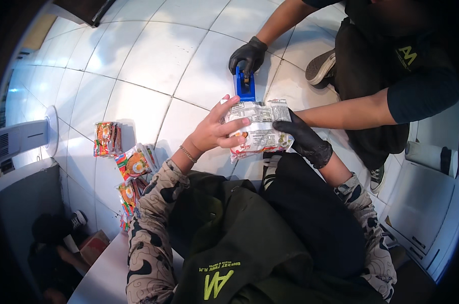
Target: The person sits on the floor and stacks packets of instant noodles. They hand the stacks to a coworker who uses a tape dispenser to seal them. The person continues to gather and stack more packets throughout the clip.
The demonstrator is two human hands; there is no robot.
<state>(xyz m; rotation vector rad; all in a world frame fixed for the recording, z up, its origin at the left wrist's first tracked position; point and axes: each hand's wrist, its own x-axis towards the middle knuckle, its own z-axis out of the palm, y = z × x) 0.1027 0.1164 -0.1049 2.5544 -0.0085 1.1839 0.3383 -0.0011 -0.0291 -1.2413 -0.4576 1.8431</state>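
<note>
Dark apron (244,243) near, packet bundle (260,126) just beyond
Splayed left fingers (234,125) and gloved right fingers (283,125) hold it; it looks gathered, packet stacks (137,164) on the left floor (143,101) unheld

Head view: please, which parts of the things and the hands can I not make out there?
Head view: underside of the white printed plastic pack, turned away from the camera.
Head view: most fingers of the wearer's right black-gloved hand, behind that pack.
Head view: second hand of the co-worker in dark clothes, apparently behind the right hand or pack.
Head view: parts of the lowest red printed packets, covered by the left beige-and-black sleeve.
</note>
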